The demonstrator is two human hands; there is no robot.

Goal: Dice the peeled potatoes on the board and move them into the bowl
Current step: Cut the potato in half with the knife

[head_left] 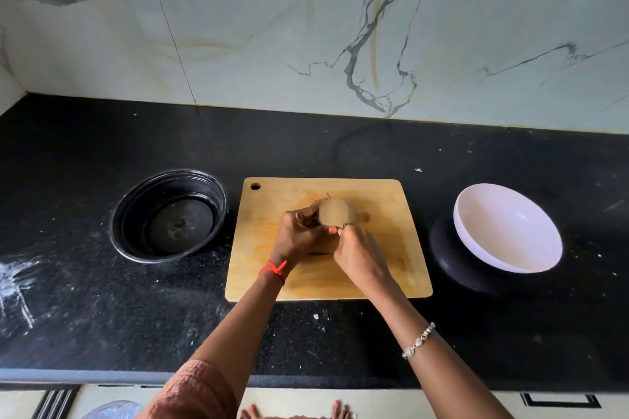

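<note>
Mid-board on the wooden cutting board (391,248), the left hand (299,235) curls its fingers round a peeled potato (335,213). The right hand (360,255) grips a knife (328,194). A white bowl (503,224) sits at three o'clock.

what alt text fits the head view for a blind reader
The left hand grips a peeled potato on a wooden cutting board while the right hand presses a knife into it. A black tub sits left, a white bowl right.
</note>
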